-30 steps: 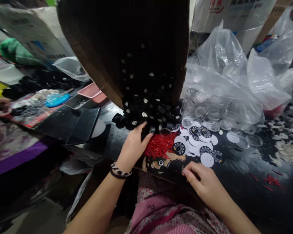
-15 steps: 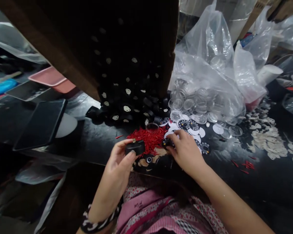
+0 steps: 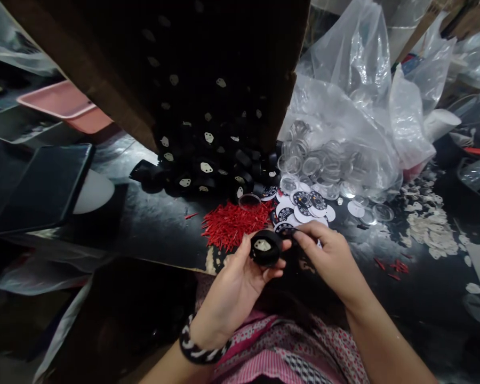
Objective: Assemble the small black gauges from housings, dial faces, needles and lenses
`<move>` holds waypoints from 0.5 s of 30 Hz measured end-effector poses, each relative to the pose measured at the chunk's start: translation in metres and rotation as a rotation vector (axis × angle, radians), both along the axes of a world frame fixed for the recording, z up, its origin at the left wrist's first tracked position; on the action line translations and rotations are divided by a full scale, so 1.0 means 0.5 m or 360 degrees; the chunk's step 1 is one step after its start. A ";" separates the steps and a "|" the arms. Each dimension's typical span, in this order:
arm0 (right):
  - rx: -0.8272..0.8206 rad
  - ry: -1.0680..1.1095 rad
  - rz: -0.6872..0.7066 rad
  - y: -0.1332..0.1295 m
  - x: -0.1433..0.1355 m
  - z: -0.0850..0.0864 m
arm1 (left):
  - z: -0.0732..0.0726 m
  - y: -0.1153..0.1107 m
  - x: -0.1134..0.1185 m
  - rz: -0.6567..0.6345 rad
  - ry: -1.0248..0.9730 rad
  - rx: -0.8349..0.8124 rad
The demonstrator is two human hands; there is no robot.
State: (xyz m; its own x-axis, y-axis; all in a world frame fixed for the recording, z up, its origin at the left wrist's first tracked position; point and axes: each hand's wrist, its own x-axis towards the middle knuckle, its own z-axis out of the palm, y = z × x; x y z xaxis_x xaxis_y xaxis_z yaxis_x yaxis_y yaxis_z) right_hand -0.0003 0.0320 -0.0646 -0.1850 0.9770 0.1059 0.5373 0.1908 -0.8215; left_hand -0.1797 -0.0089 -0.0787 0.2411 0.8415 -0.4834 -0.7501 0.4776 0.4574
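My left hand (image 3: pixel 234 285) holds a round black plastic base (image 3: pixel 265 247) with a pale sticker in its middle, face up, above the table's front edge. My right hand (image 3: pixel 330 256) pinches a printed dial disc (image 3: pixel 286 229) beside the base, almost touching it. Just beyond lie a heap of red needles (image 3: pixel 232 224) and a scatter of white and printed discs (image 3: pixel 304 205). A pile of black bases (image 3: pixel 208 165) spills from a tipped cardboard box (image 3: pixel 116 80).
A clear bag of transparent round covers (image 3: pixel 332 160) lies at the right, with loose covers (image 3: pixel 378 213) in front. Pale paper scraps (image 3: pixel 430 229) lie farther right. A dark tablet (image 3: pixel 44 186) and a pink tray (image 3: pixel 60 109) lie at the left.
My left hand took a black base from the pile, brought it near and turned it face up. My right hand picked a disc from the scatter and moved it beside the base.
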 end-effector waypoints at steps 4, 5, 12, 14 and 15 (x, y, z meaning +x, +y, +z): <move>-0.0080 0.0126 -0.0100 -0.021 -0.011 0.024 | -0.012 0.009 0.012 0.0216 0.0164 -0.0030; -0.0072 0.0166 -0.0098 -0.024 -0.016 0.028 | -0.014 0.006 0.014 0.0241 0.0209 -0.0001; -0.0071 0.0178 -0.0063 -0.028 -0.059 0.016 | -0.017 -0.027 0.036 0.0100 0.0514 0.0221; -0.0214 0.0213 -0.0092 -0.027 -0.058 0.010 | -0.026 -0.031 0.038 0.0048 0.0655 0.0286; -0.0288 0.0232 -0.0092 -0.025 -0.056 0.008 | -0.031 -0.033 0.038 0.0020 0.0692 0.0328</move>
